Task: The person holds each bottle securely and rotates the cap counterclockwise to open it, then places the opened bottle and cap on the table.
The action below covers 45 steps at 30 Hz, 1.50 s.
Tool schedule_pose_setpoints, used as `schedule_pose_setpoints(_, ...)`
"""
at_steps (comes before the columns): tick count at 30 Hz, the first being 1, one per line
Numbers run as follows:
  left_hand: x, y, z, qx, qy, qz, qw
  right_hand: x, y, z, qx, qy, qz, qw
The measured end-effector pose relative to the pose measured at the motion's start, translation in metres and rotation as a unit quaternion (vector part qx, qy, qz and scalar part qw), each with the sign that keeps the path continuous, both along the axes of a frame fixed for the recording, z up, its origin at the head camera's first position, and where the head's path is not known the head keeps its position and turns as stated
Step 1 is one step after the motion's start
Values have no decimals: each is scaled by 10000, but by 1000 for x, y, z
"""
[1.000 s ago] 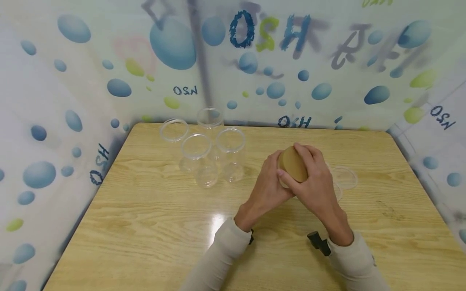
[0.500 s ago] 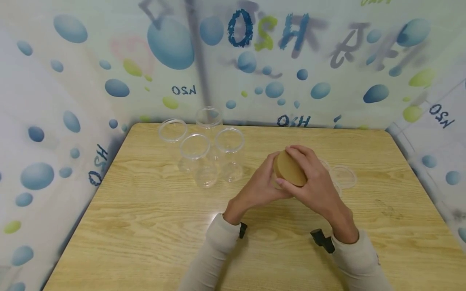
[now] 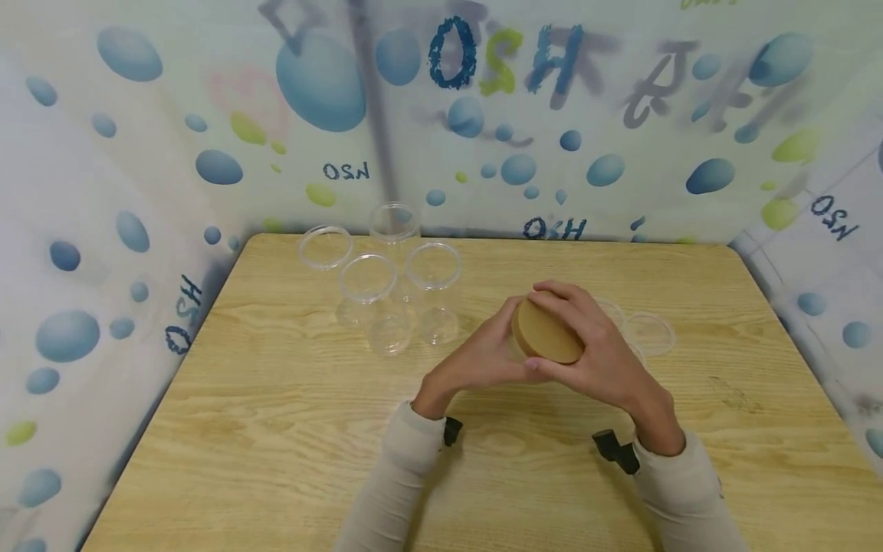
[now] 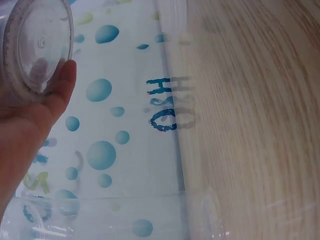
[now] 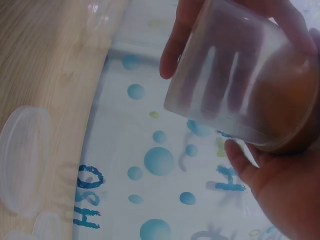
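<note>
Both hands hold a clear plastic jar [image 5: 220, 85] up over the right part of the table, tilted. A tan round lid [image 3: 549, 335] covers its mouth. My left hand [image 3: 479, 354] grips the jar's body from the left, and in the left wrist view its fingers curl round near the clear jar bottom [image 4: 42, 47]. From the right, my right hand [image 3: 599, 354] holds the lid by its rim, thumb on the near side and fingers over the far side. The head view hides most of the jar body behind the hands and lid.
Several clear open jars [image 3: 369, 299] stand upright in a group at the back left of the wooden table [image 3: 276, 445]. Clear round lids [image 3: 651, 334] lie flat on the right, partly hidden behind my right hand. A printed wall sheet [image 3: 476, 176] rises behind the table.
Both hands have shifted slightly left with the jar. The tan lid has tipped so that more of its top faces the head camera. The standing jars have stayed put.
</note>
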<state>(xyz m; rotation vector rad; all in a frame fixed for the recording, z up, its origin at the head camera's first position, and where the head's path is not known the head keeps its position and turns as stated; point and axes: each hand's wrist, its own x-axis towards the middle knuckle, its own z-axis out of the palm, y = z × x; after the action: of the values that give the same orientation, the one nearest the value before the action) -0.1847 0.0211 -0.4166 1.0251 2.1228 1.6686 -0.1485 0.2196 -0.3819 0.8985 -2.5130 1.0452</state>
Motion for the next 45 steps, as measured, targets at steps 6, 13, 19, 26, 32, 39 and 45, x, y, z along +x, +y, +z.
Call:
schedule_pose_setpoints(6,-1,4,-4,22,54,542,9985,-3,3,2,170,350,-505,9980)
schedule_pose_setpoints(13,2,17,-11,-335,566,1664,9839,-1,-1,1,752,625,-1785,9791)
schedule_pose_setpoints(19,4,23,-13,-779,1298,2081,9663,-1,-3,-1,1278,645,-2135,9664)
schedule_pose_setpoints(26,2,23,-13,-768,1332,1918,9693,0,-5,-3,1284,259,-2043,9701)
schedule_pose_setpoints(32,0,17,-11,-668,898,1600,9807,-1,-3,-2,849,-259,-1624,9827)
schedule_pose_setpoints(39,-5,9,-11,-596,465,1212,9898,-1,0,-1,634,-702,-1191,9884)
schedule_pose_setpoints(45,-7,6,-12,-430,231,945,9943,0,3,1,592,-1048,-981,9879)
